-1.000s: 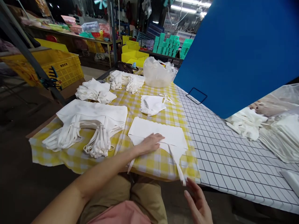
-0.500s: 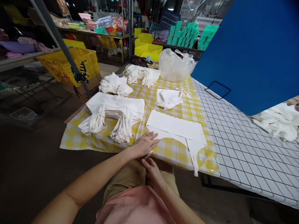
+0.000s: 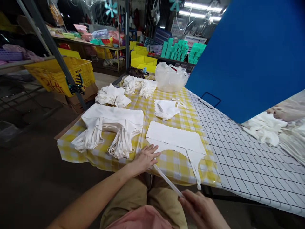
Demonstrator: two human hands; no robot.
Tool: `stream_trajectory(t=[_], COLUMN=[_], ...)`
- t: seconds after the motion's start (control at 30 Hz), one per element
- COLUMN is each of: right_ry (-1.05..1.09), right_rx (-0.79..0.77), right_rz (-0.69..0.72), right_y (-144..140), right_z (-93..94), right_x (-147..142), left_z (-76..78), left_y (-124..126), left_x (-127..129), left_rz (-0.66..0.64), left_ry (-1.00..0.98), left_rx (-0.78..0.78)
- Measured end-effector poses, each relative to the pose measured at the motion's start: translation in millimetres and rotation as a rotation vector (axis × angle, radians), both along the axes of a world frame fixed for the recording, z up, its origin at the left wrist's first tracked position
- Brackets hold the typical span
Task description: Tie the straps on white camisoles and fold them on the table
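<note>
A white strappy garment, like a camisole top [image 3: 176,136], lies flat at the table's front with its scalloped edge away from me. My left hand [image 3: 145,159] rests flat on its near left corner, fingers stretched out. From under that hand a white strap [image 3: 168,181] runs taut past the table edge to my right hand [image 3: 200,203], which pinches its end. The garment's other strap [image 3: 197,173] dangles at the front edge on the right. Left of it is a stack of similar white garments [image 3: 114,116] with bunched straps.
A yellow checked cloth [image 3: 133,117] covers the table. Farther back are another white piece [image 3: 166,108], crumpled white garments [image 3: 111,95], a second stack [image 3: 140,84] and a clear plastic bag [image 3: 169,76]. A blue panel [image 3: 250,57] leans over the grid-patterned surface [image 3: 228,149] at right.
My right hand has moved away to the right, drawing the strap out straight. The left hand stays flat on the garment's corner. The view has tilted up slightly.
</note>
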State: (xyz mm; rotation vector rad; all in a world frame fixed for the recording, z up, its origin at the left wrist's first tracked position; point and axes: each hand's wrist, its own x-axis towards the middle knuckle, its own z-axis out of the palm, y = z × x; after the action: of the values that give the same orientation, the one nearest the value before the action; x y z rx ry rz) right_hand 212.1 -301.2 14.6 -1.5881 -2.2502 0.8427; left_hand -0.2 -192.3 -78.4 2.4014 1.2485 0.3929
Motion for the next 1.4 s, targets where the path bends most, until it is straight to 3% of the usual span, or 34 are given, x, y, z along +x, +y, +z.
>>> stream_trajectory(t=[0.17, 0.37, 0.53, 0.67, 0.73, 0.8, 0.9, 0.97, 1.17, 1.4], right_ry=[-0.045, -0.027, 0.048, 0.111, 0.126, 0.115, 0.086, 0.074, 0.006, 0.004], right_rx=[0.173, 0.308, 0.242, 0.147, 0.093, 0.047, -0.019, -0.037, 0.022, 0.216], right_rz=[0.002, 0.002, 0.069, 0.052, 0.058, 0.082, 0.135, 0.156, 0.188, 0.299], right_y=[48, 85, 92, 96, 101, 108, 117, 123, 131, 132], right_z=[43.1, 61.2, 68.3, 73.7, 74.4, 74.2, 74.2, 74.3, 63.2, 33.4], right_x=[18, 23, 13, 13, 13, 11, 6, 3, 8, -2], left_z=[-5.0, 6.5, 11.8, 16.5, 32.1, 56.0, 90.3, 102.1, 97.3, 97.3], left_y=[-1, -1, 16, 24, 21, 17, 13, 12, 10, 18], left_x=[0, 3, -1, -6, -3, 6, 24, 35, 43, 33], left_rz=[0.012, 0.065, 0.203, 0.224, 0.236, 0.206, 0.028, -0.038, 0.031, -0.016], left_ry=[-0.013, -0.012, 0.032, 0.078, -0.042, -0.289, -0.718, -0.842, -1.037, -1.046], left_rx=[-0.009, -0.006, 0.094, -0.001, -0.062, -0.179, -0.47, -0.626, -0.896, -0.98])
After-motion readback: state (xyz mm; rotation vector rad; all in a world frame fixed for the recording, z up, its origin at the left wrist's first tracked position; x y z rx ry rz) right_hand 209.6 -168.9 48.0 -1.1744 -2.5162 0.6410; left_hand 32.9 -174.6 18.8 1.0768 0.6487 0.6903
